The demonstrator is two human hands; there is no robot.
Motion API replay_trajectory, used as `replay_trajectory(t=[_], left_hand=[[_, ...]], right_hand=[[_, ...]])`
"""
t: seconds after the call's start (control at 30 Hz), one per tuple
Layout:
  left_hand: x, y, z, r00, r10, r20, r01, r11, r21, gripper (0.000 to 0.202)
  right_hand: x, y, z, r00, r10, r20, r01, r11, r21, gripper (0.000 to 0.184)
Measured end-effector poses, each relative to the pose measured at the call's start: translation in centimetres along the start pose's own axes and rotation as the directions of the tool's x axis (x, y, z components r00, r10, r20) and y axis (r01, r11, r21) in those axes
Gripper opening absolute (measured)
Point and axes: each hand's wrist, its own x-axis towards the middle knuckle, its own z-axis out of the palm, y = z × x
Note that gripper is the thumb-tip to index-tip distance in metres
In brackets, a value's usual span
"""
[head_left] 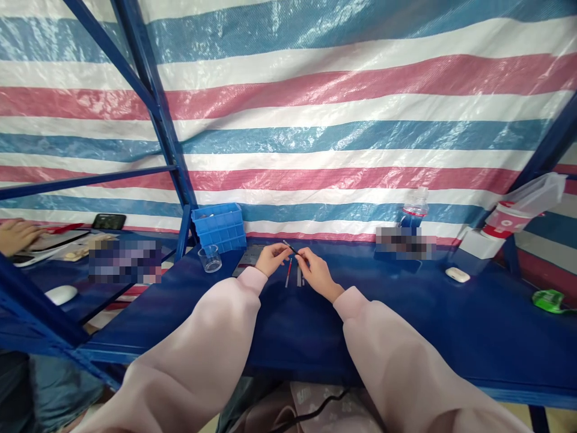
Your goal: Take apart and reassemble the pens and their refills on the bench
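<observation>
My left hand (271, 260) and my right hand (318, 275) meet over the dark blue table top (288, 337), their fingertips pinching a slim black rod-like pen part (291, 247) from both sides. Just below my fingers, a thin red-and-clear pen refill (287, 272) lies on the table. Next to it lie several thin clear tubes (299, 276). The pieces are small, and my fingers hide part of the black piece. Pale pink sleeves cover both my forearms.
A blue compartment box (219, 227) and a clear plastic cup (210, 258) stand left of my hands. A water bottle (415, 204), paper cup (498, 219) and white oval object (457, 275) stand right. A co-worker's hand (15, 236) rests at far left. Blue shelf posts and striped tarpaulin surround the table.
</observation>
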Motion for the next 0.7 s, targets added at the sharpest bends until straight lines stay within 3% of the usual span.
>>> replay_trajectory(t=[0.1,0.37,0.5,0.6,0.7], left_hand=[[0.1,0.0,0.6,0.997,-0.008,0.083,0.018,0.993,-0.117,0.028],[0.1,-0.2,0.9,0.997,-0.065,0.034,0.07,0.979,-0.193,0.035],[0.4,-0.1,0.9,0.997,-0.071,-0.011,0.068,0.983,-0.172,0.038],[0.9,-0.3,0.2,0.989,-0.13,-0.068,0.123,0.987,-0.101,0.038],[1.4,-0.9,-1.0,0.969,-0.224,-0.107,0.236,0.965,0.111,0.031]], right_hand=[[0.1,-0.1,0.1,0.999,-0.029,0.041,0.03,0.999,-0.013,0.022],[1.0,0.9,0.0,0.988,0.006,0.155,0.016,0.99,-0.139,0.022],[1.6,1.2,-1.0,0.969,-0.03,0.243,0.08,0.977,-0.199,0.029],[2.0,2.5,-2.5,0.982,-0.05,0.181,0.098,0.958,-0.268,0.043],[2.1,5.7,-4.5,0.994,0.101,0.04,-0.07,0.874,-0.482,0.048]])
